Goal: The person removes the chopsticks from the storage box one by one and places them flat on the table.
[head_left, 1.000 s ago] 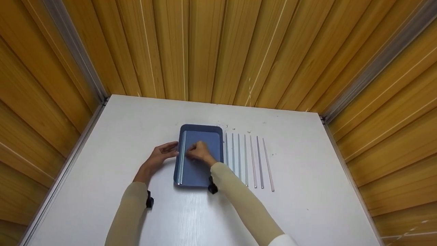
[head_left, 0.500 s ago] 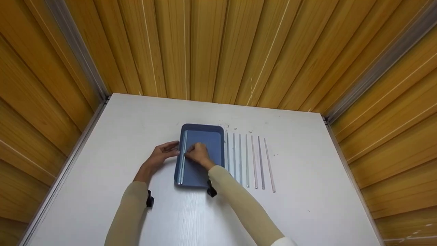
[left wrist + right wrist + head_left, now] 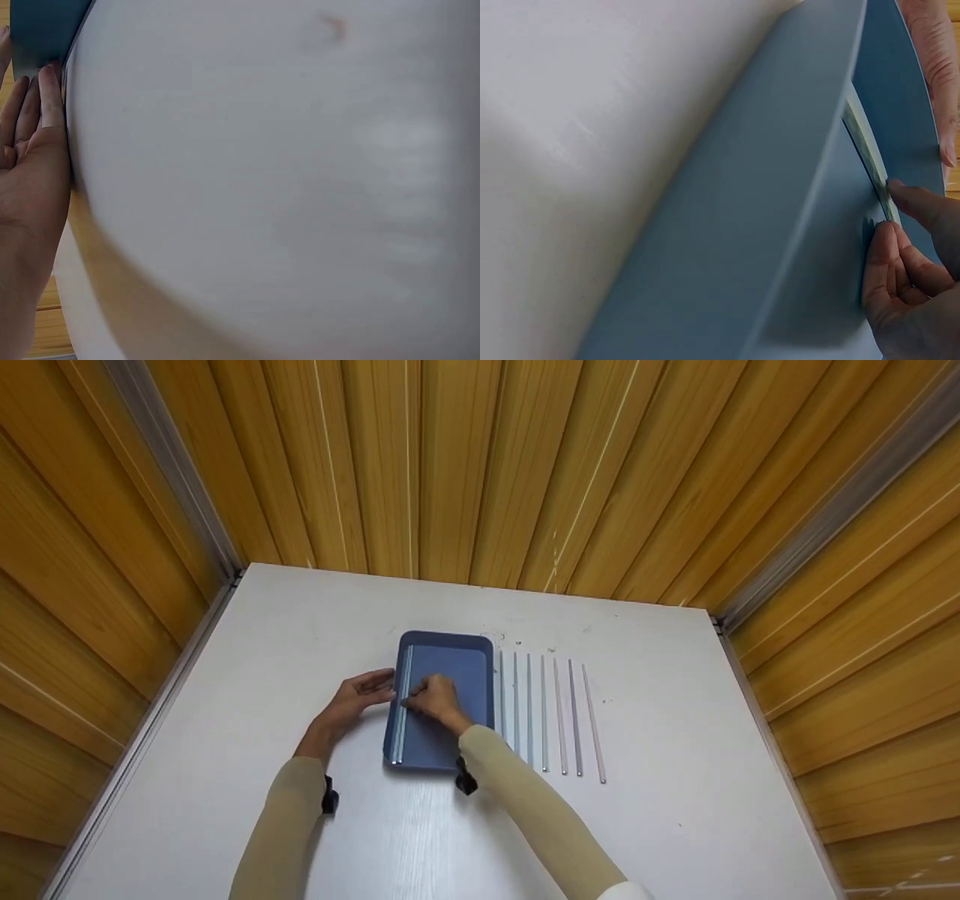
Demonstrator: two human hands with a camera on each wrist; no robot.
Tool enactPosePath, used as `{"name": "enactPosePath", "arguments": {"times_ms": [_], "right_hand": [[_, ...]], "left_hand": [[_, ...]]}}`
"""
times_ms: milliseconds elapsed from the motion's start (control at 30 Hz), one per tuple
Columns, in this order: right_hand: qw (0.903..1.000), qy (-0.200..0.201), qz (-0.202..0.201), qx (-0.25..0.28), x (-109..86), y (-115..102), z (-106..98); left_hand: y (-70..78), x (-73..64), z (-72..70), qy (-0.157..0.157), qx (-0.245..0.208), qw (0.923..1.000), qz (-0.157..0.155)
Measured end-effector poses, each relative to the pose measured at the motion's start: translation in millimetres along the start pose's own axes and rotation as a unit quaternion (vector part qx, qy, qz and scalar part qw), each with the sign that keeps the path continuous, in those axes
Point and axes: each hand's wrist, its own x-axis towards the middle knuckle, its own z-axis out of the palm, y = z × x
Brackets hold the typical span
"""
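Observation:
A blue rectangular tray (image 3: 453,640) lies lengthwise on the white table. Along its left wall run pale, thin chopsticks (image 3: 398,739) with silvery ends, side by side. My right hand (image 3: 439,701) reaches inside the tray; thumb and fingertip pinch a pale green chopstick (image 3: 864,135) in the right wrist view. Outside the left wall, my left hand (image 3: 356,697) has its fingers extended, fingertips right at the tray's side. The left wrist view shows this left hand (image 3: 34,165) alongside the tray's outer wall (image 3: 49,30).
Several more chopsticks (image 3: 544,712), in pale green, blue, purple and pink, lie in a spaced row right of the tray. Small specks (image 3: 518,643) dot the table (image 3: 690,735) behind them. Wood-patterned walls (image 3: 450,472) stand behind and at both sides.
My right hand has shifted slightly left inside the tray, its fingertips coming onto the chopsticks by the left wall. The left hand stays at the tray's side.

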Motion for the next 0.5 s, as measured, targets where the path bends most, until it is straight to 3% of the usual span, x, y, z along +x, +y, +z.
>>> {"name": "enactPosePath", "arguments": {"times_ms": [267,500], "right_hand": [[0.999,0.006,-0.017,-0.041,1.1,-4.9,-3.0],[0.9983,0.003,0.013,-0.056,0.6,-7.5,-5.3]], "left_hand": [[0.8,0.9,-0.4,-0.007,-0.002,1.0,0.005],[-0.1,0.8,0.5,-0.008,-0.035,0.9992,0.015]]}}
